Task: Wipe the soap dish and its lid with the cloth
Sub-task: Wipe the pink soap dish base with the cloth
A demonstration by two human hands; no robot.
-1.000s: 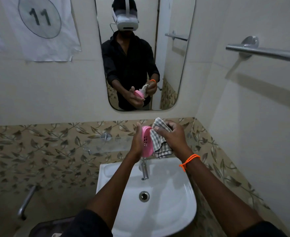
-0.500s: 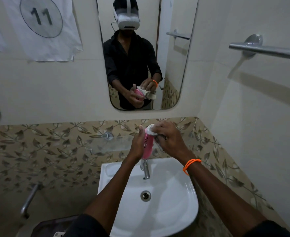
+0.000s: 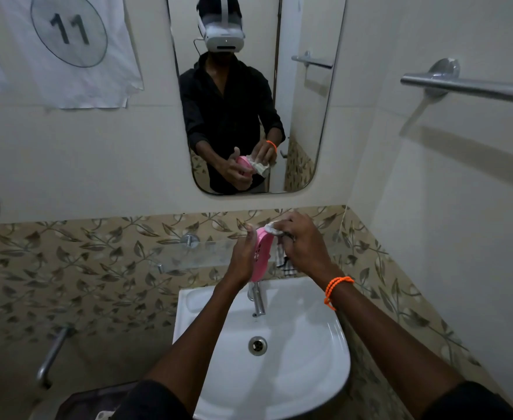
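Pink soap dish, held on edge for wiping

Pink plastic dish (image 3: 261, 256), perforated face showing; whether this piece is the dish proper or its lid cannot be told. Position: on edge, long axis near vertical, above the tap (image 3: 257, 298) and the back of the sink (image 3: 325, 353).

Left hand (image 3: 243, 262): holds the dish from the left, thumb up along its top edge, fingers wrapped behind. Judged purpose: to brace the piece and turn its other face toward the cloth.

Right hand (image 3: 303, 247): fingers curled round the cloth (image 3: 272, 228), a white wad pressed on the dish's upper right rim. A checked tail of the cloth hangs below the hand. Orange band (image 3: 337, 291) on the wrist.

Holding over the sink probably lets drips and soap residue fall into the basin.

Mirror (image 3: 303, 116): reflects the same grip, cloth bunched against the dish.

Step, as judged: rim being wiped; no second piece is in view.

Also present: rail (image 3: 476, 87) on the right wall, paper sheet (image 3: 67, 50) marked 11.
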